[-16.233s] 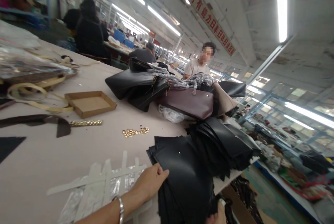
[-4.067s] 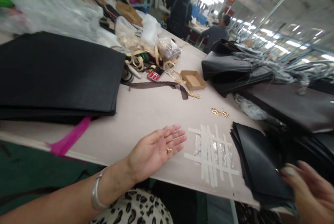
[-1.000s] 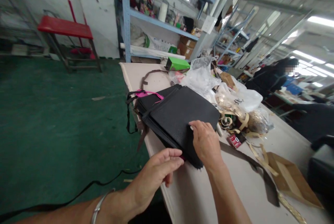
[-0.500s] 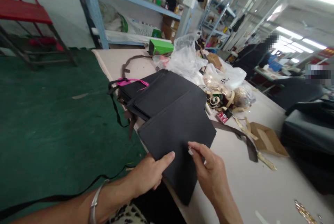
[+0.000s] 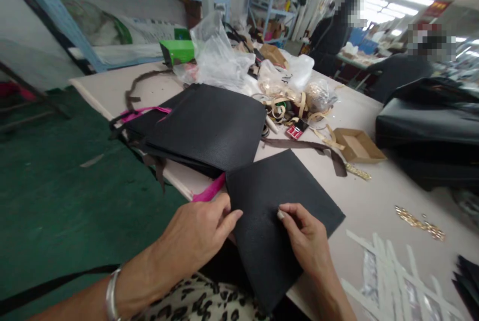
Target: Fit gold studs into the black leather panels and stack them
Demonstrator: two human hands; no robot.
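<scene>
A single black leather panel (image 5: 279, 191) lies on the beige worktable (image 5: 374, 196), its near corner hanging over the table's front edge. My left hand (image 5: 196, 234) pinches its left edge between thumb and fingers. My right hand (image 5: 307, 239) rests on top of the panel, fingertips pressing on it. Just behind, a stack of black leather panels (image 5: 204, 124) sits on the table with a pink strip (image 5: 209, 190) poking out from under it.
A small cardboard tray (image 5: 357, 145), a brown strap (image 5: 303, 146), loose gold fittings (image 5: 419, 220), a taped patch (image 5: 389, 271), plastic bags (image 5: 220, 59) and a green box (image 5: 177, 51) lie on the table. Black handbags (image 5: 426, 126) sit at right. Two people are seated beyond. Green floor at left.
The single black panel has been drawn off the stack toward the right and now lies flat nearer me. Both hands moved with it; my view has swung right.
</scene>
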